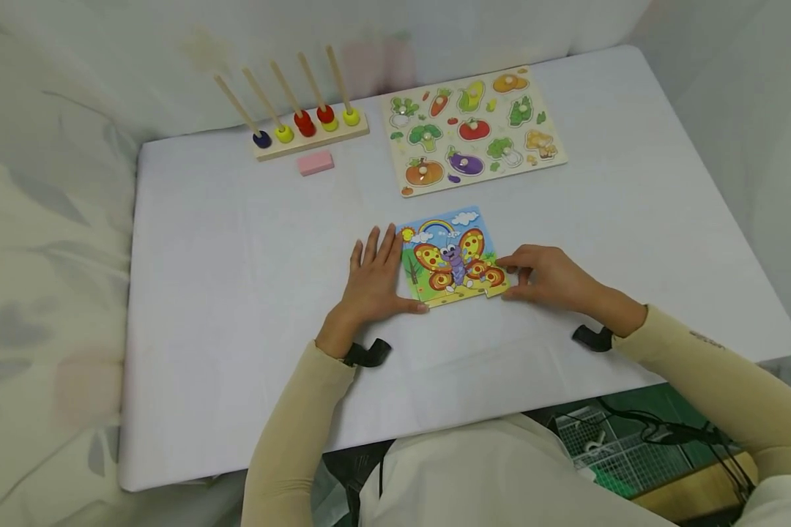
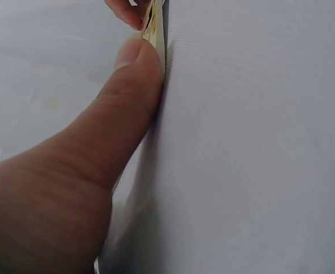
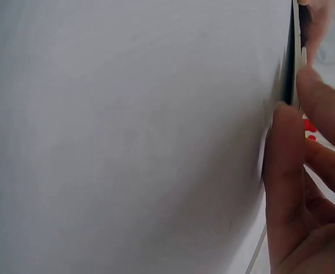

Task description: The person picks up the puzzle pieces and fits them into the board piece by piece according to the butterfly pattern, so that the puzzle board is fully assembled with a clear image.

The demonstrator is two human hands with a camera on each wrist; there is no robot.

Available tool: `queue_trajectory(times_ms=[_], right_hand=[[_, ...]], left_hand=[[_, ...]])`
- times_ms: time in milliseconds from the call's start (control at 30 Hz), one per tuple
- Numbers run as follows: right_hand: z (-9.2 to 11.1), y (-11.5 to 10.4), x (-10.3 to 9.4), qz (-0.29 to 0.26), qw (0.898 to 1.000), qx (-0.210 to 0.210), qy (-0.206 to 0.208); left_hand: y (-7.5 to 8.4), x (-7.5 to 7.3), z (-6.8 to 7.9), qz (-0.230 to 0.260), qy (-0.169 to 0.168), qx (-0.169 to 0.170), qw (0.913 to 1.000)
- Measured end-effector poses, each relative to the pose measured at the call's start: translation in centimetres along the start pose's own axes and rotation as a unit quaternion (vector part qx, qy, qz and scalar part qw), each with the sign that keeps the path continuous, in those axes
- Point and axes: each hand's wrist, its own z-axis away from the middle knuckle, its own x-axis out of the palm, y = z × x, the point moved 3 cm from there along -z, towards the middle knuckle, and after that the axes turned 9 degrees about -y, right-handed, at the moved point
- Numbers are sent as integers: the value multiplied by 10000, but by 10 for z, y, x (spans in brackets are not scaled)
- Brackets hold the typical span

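Note:
A butterfly jigsaw puzzle [image 1: 451, 256] lies on the white table in front of the person. Its lower right corner piece [image 1: 496, 282] sits a little out of line with the bottom edge. Thumb and fingers of the right hand [image 1: 554, 278] pinch this piece at the puzzle's right side. The left hand [image 1: 372, 282] rests against the left side, its fingers straight and its thumb along the lower left corner. In the left wrist view the left thumb [image 2: 107, 114] touches the puzzle's thin edge. The right wrist view shows the right fingers [image 3: 287, 171] at the edge.
Behind the puzzle lies a wooden vegetable peg board [image 1: 481, 132]. A bead stacker with upright rods [image 1: 313, 135] stands at the back left, a pink block [image 1: 316, 162] just in front of it. The table's front edge runs close to the person's body.

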Motion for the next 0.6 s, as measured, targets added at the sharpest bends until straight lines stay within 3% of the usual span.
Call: queue_trajectory(times_ms=[200, 600], right_hand=[[-5, -4, 0, 359, 9990, -140, 216], [-24, -9, 1, 163, 9997, -153, 43]], left_hand=[[0, 1, 0, -14, 35, -3, 10000], [0, 0, 0, -48, 63, 25, 10000]])
